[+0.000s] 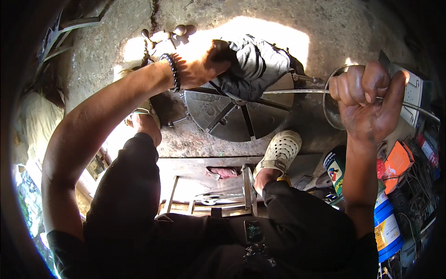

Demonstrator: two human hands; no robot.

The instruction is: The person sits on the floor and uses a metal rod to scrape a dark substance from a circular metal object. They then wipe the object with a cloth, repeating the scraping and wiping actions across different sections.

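Note:
My left hand [204, 63], with a beaded bracelet at the wrist, is closed on a dark grey cloth [253, 63]. The bunched cloth lies over the far part of a round, dark metal plate [237, 121] with radial slots. From under the cloth a thin, pale metal rod or cable [302, 91] runs to the right. My right hand [367, 95] is wrapped round it in a fist, off to the right of the plate. The rod's far end continues past that hand. What the cloth covers is hidden, as are my left fingertips.
Ball-ended metal handles [180, 30] stick out around the plate. My feet, in pale clogs [282, 151], rest either side of it. On the right are an orange box [398, 162], a blue bucket [388, 232], a dark bottle [335, 167] and tangled cables. A pinkish rag [223, 172] lies nearer me.

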